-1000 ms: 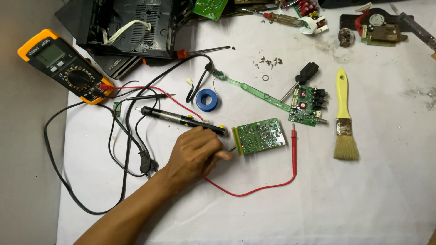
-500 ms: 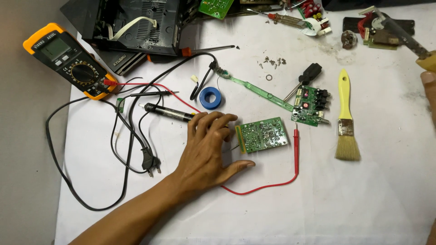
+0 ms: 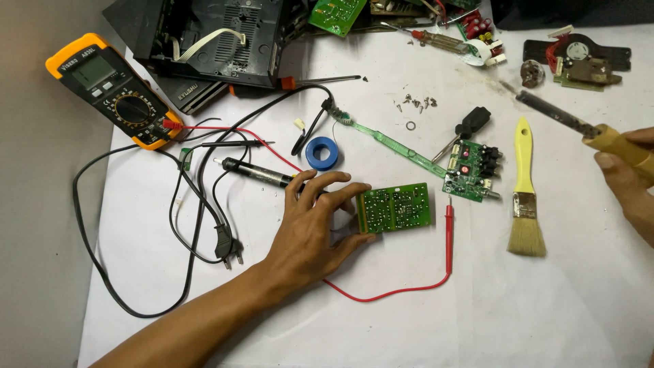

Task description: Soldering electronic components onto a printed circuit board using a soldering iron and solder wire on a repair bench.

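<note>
Left hand [image 3: 313, 228] bare — no glove, no ring, no watch or band at wrist. Forearm bare along whole visible length, no sleeve in view, running off bottom-left edge of frame. Fingers long, slim, nails short and unpainted. Right hand [image 3: 630, 174] only partly in frame at right edge — bare too, no ring or glove seen, short plain thumbnail, wrist cut off by frame.

A green circuit board [image 3: 395, 208] dotted with silver solder lies on the white desk [image 3: 422, 313], with a red probe lead [image 3: 436, 266] beside it. The multimeter [image 3: 112, 88] is orange and black, the tape roll [image 3: 321, 152] blue. The brush [image 3: 524, 191] has a yellow handle and tan bristles.
</note>
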